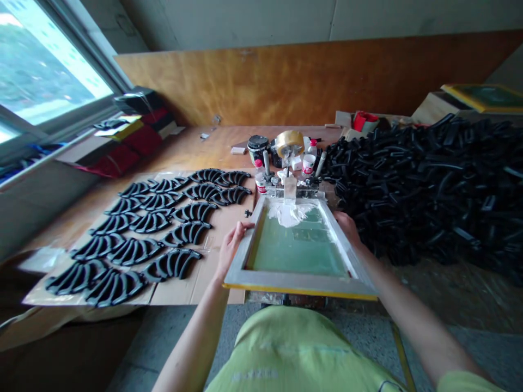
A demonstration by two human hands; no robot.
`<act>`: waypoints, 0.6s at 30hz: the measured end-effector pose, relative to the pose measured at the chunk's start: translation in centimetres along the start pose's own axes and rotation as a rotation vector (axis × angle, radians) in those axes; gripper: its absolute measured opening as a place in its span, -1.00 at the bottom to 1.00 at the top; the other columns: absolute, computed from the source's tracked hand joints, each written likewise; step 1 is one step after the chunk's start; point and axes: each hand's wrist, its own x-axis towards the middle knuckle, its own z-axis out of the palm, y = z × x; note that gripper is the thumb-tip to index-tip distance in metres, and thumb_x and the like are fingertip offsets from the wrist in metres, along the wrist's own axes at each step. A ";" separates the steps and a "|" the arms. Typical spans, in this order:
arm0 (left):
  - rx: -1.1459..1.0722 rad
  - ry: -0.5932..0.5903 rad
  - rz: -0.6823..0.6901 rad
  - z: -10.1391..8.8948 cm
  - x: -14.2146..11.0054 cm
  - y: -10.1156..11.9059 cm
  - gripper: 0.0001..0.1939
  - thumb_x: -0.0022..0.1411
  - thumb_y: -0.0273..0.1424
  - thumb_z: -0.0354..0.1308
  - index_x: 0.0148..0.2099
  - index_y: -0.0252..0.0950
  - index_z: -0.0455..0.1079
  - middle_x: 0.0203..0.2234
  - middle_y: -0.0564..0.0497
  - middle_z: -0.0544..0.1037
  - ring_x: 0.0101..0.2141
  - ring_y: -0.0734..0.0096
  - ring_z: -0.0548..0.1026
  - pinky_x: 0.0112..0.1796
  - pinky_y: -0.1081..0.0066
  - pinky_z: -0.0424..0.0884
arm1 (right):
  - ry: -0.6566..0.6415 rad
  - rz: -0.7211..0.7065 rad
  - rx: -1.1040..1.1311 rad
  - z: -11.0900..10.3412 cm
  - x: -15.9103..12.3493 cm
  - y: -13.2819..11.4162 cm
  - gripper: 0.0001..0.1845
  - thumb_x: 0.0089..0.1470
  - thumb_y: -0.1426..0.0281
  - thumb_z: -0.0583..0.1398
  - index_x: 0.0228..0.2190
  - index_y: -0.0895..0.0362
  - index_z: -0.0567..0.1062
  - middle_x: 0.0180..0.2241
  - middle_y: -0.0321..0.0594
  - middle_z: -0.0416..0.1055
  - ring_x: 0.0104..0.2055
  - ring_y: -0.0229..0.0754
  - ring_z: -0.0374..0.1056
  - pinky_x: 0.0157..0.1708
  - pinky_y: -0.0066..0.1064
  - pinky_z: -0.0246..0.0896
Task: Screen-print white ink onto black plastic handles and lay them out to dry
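In front of me is a screen printing frame (300, 284) with a grey border and green mesh (298, 250). Its far end sits at a metal clamp fixture (290, 188), and white paste (289, 214) is smeared over the mesh there. My left hand (233, 244) grips the frame's left edge, fingertips on the border. My right hand (347, 226) holds the right edge, its fingers partly hidden by the frame. A small black piece (247, 213) lies beside my left hand. Whatever is under the frame is hidden.
Curved black parts (134, 250) lie in fanned rows on cardboard (171, 294) at the left. A big heap of black parts (429, 185) fills the right. Behind the fixture stand a tape roll (290, 139), a dark tub (258, 149) and red-capped bottles (260, 173).
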 end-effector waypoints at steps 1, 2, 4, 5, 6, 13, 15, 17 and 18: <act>0.018 -0.032 -0.069 -0.2 -0.6 -1.5 -0.42 0.13 0.08 0.10 -0.13 -0.35 0.51 -0.37 -0.02 0.54 -0.45 0.45 0.44 -0.45 0.50 0.32 | 0.048 0.010 -0.009 -0.8 1.0 0.2 -0.69 0.17 0.36 0.07 -0.14 0.10 0.55 -0.14 -0.08 0.51 -0.03 0.04 0.37 0.03 -0.09 0.23; 0.022 -0.063 -0.126 -0.3 -1.0 -3.0 -0.41 0.10 0.06 0.15 -0.06 -0.33 0.48 -0.39 0.00 0.54 -0.48 0.47 0.42 -0.48 0.51 0.30 | 0.096 -0.012 -0.013 -1.3 2.1 -0.2 -0.68 0.16 0.38 0.09 -0.10 0.13 0.53 -0.09 -0.06 0.48 0.00 0.03 0.35 0.06 -0.10 0.21; 0.016 -0.100 -0.197 -0.2 -1.3 -5.9 -0.32 0.07 0.02 0.19 0.14 -0.29 0.36 -0.43 0.04 0.52 -0.52 0.48 0.40 -0.50 0.52 0.28 | 0.158 -0.144 -0.021 -1.1 4.3 -2.3 -0.57 0.10 0.40 0.18 0.03 0.16 0.44 0.08 -0.03 0.35 0.12 0.03 0.24 0.14 -0.13 0.12; 0.021 -0.101 -0.211 0.0 -1.3 -7.3 -0.26 0.07 0.00 0.19 0.22 -0.28 0.27 -0.44 0.05 0.52 -0.52 0.49 0.40 -0.50 0.52 0.28 | 0.160 -0.234 -0.035 -0.5 5.3 -3.9 -0.46 0.06 0.41 0.23 0.09 0.16 0.37 0.16 -0.03 0.25 0.18 0.03 0.17 0.18 -0.14 0.08; 0.033 -0.094 -0.212 0.1 -1.1 -8.6 -0.23 0.09 -0.02 0.19 0.26 -0.27 0.21 -0.44 0.05 0.51 -0.52 0.49 0.40 -0.50 0.52 0.28 | 0.131 -0.314 -0.061 0.3 6.2 -5.5 -0.39 0.02 0.43 0.26 0.13 0.16 0.33 0.18 -0.03 0.21 0.20 0.04 0.13 0.18 -0.14 0.07; 0.103 -0.074 -0.192 0.3 -0.3 -11.7 -0.31 0.15 -0.06 0.14 0.24 -0.30 0.24 -0.40 0.01 0.52 -0.45 0.44 0.43 -0.46 0.49 0.32 | -0.258 -0.324 -0.263 4.7 8.2 -9.8 -0.90 0.07 0.46 0.22 -0.30 0.17 0.49 -0.29 -0.07 0.47 -0.17 -0.05 0.33 -0.17 -0.33 0.18; 0.095 -0.072 -0.210 0.3 -0.5 -11.5 -0.31 0.15 -0.06 0.14 0.24 -0.31 0.24 -0.40 0.00 0.52 -0.46 0.43 0.43 -0.46 0.49 0.32 | -0.228 -0.283 -0.299 4.9 8.1 -9.1 -0.92 0.07 0.44 0.21 -0.33 0.17 0.48 -0.30 -0.07 0.48 -0.19 -0.06 0.33 -0.20 -0.34 0.15; 0.081 -0.068 -0.225 0.4 -0.6 -11.2 -0.31 0.15 -0.06 0.13 0.24 -0.32 0.24 -0.40 0.00 0.53 -0.46 0.42 0.43 -0.46 0.48 0.32 | -0.172 -0.262 -0.335 5.0 7.6 -8.7 -0.91 0.07 0.47 0.18 -0.33 0.17 0.47 -0.30 -0.05 0.47 -0.19 -0.04 0.32 -0.22 -0.34 0.14; 0.076 -0.065 -0.228 0.5 -0.6 -11.2 -0.31 0.15 -0.05 0.13 0.24 -0.32 0.24 -0.40 0.00 0.53 -0.45 0.42 0.43 -0.45 0.48 0.32 | -0.159 -0.267 -0.345 5.0 7.1 -8.7 -0.90 0.06 0.51 0.16 -0.32 0.18 0.47 -0.30 -0.05 0.47 -0.18 -0.04 0.31 -0.24 -0.34 0.13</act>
